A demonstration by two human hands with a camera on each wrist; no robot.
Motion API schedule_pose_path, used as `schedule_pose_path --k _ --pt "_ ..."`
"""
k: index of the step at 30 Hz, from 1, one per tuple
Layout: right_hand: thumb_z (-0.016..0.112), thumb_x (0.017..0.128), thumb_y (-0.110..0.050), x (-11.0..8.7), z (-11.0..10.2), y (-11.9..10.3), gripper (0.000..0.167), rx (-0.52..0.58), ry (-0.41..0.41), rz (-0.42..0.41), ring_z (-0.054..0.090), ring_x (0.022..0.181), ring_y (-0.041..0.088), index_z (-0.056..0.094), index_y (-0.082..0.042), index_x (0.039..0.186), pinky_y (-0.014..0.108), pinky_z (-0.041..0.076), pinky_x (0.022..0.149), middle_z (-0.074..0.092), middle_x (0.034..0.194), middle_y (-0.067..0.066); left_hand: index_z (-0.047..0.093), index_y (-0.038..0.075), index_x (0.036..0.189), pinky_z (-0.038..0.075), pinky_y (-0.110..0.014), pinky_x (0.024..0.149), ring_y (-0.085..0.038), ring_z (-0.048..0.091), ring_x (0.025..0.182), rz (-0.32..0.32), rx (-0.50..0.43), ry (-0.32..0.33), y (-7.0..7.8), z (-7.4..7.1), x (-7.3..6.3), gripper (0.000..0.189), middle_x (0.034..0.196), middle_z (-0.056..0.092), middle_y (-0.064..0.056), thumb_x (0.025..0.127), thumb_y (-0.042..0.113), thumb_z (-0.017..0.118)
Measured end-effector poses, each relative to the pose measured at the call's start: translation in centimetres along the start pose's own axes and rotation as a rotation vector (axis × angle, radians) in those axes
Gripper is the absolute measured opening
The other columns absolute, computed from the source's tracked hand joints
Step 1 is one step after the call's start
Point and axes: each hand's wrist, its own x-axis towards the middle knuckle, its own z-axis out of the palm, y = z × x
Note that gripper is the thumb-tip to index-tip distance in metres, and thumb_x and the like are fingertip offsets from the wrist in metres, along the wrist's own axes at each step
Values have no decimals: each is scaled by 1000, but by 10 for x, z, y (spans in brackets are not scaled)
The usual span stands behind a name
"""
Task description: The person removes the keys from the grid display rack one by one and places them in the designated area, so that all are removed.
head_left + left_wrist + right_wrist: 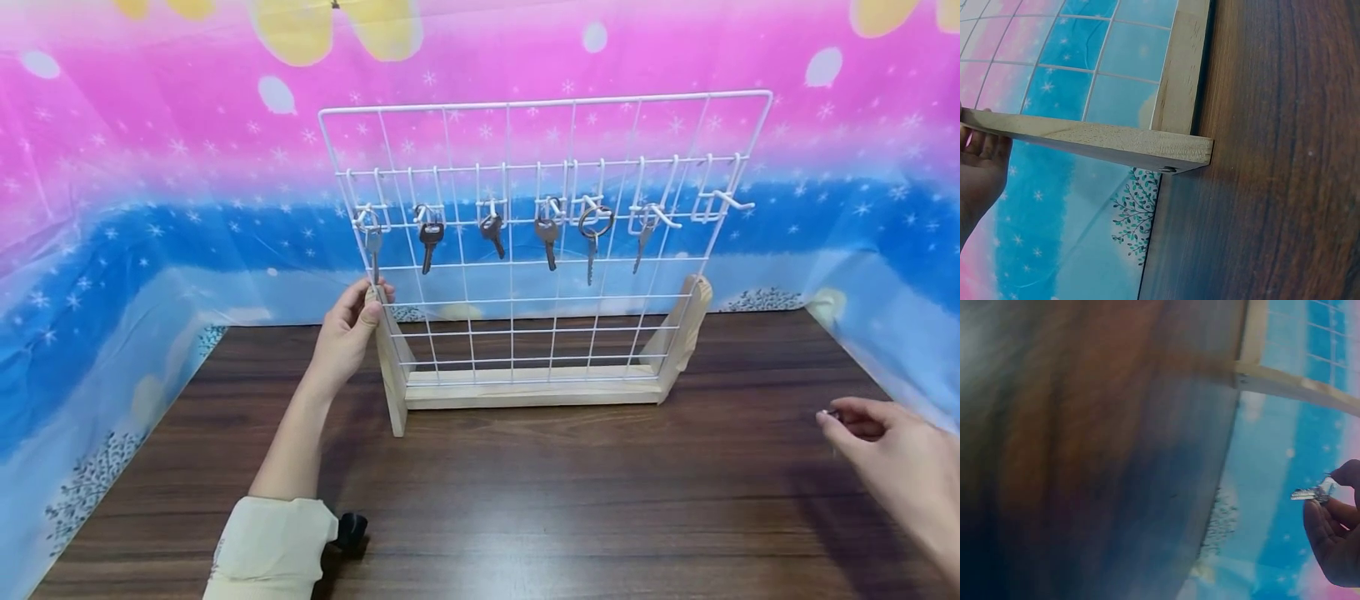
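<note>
A white wire grid rack (540, 102) stands upright on a wooden base (532, 396). Several keys hang from its white hooks, among them a key (431, 242) at the left and a key on a brass ring (596, 222) right of the middle. The rightmost hook (731, 199) holds no key. My left hand (341, 337) grips the top of the left wooden upright (393, 375), fingers behind it; the left wrist view shows this upright (1116, 139) from the side. Right of the rack, above the table, my right hand (1335, 547) pinches a silver key (1305, 494) between thumb and fingers.
The rack stands on a dark wood-grain table (525, 500). A printed pink and blue cloth (187, 150) hangs behind and along the sides. The right wooden upright (684, 333) is on the right hand's side. A small black object (349, 531) sits by the left sleeve (270, 542).
</note>
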Motion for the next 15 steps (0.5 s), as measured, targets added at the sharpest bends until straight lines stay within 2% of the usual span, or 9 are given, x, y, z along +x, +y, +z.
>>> schedule_pose_path --k 2,4,7,10,13,15 --pt "65 86 -22 0 6 12 31 -68 -100 48 52 53 6 64 7 96 24 37 46 64 70 13 44 -4 129 39 -21 86 -15 47 107 -3 -2 -1 0 0 0 41 110 54 5 97 22 43" --pt "64 88 -31 3 16 33 39 -109 -182 81 55 53 17 64 6 97 31 38 46 64 68 10 44 -5 129 39 -20 87 -14 47 107 -4 -2 -1 0 0 0 41 110 54 5 97 22 43" --pt "60 88 -44 9 38 73 50 -150 -273 98 54 53 16 65 4 99 32 38 46 63 62 1 44 -6 128 39 -20 88 -14 47 108 0 -2 0 1 0 0 42 110 54 5 97 23 44" --pt "56 87 -53 12 58 106 57 -177 -321 82 51 50 11 67 2 99 31 36 45 59 57 -8 44 -6 128 39 -20 87 -14 48 107 3 -1 0 0 0 0 43 110 54 5 97 23 44" --pt "54 85 -57 12 68 119 62 -174 -354 84 51 50 12 67 1 98 31 35 44 58 56 -8 43 -6 129 40 -20 87 -14 48 106 3 0 3 -1 0 1 43 110 54 6 97 23 44" --pt "56 85 -57 12 67 115 61 -181 -379 103 53 52 16 68 2 98 33 37 45 58 57 -7 43 -6 130 40 -20 86 -14 48 106 5 0 3 -2 0 0 43 110 54 6 97 23 43"
